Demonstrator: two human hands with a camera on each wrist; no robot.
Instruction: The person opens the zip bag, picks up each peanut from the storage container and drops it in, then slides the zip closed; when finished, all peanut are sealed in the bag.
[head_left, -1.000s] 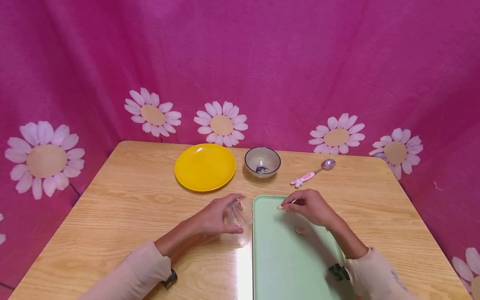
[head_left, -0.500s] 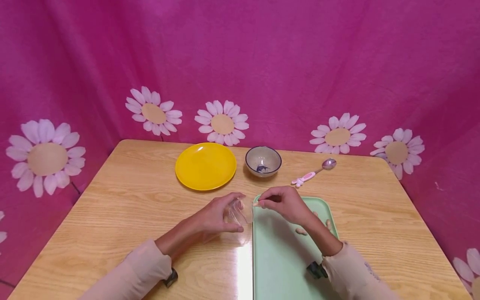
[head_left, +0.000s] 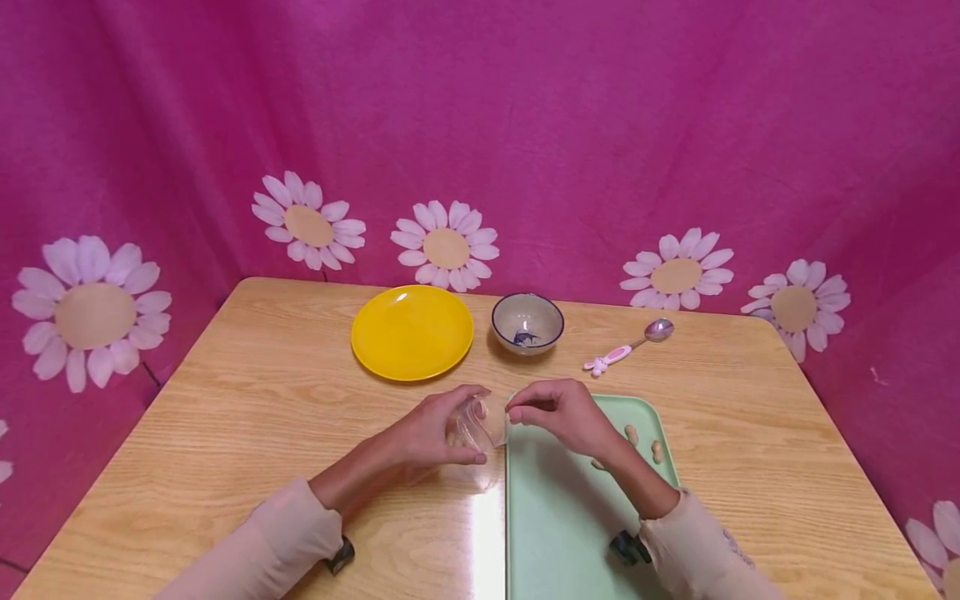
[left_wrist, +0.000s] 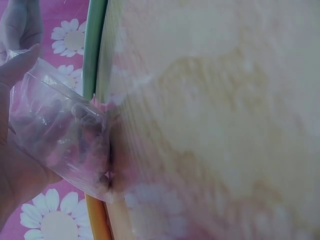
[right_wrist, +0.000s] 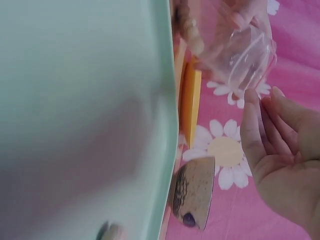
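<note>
My left hand (head_left: 435, 429) grips a clear plastic bag (head_left: 480, 425) around its mouth, just left of the green tray. Inside the bag, seen in the left wrist view, are peanuts (left_wrist: 90, 122), partly blurred by the plastic. At the bag's opening is my right hand (head_left: 566, 412). In the right wrist view the right thumb and fingers (right_wrist: 250, 115) stand slightly apart, with nothing visible between them. Several peanuts (head_left: 632, 434) lie on the tray (head_left: 570, 517) under and beyond the right forearm, which partly hides one.
A yellow plate (head_left: 412, 333) and a blue-rimmed bowl (head_left: 527, 325) stand at the back of the wooden table (head_left: 285, 375). Right of the bowl lies a spoon (head_left: 630, 346) with a pink rabbit handle. A pink flowered curtain (head_left: 525, 150) surrounds the table.
My right hand has carried a peanut leftward from over the tray to the bag's mouth and let go of it. The left hand and bag have stayed nearly still.
</note>
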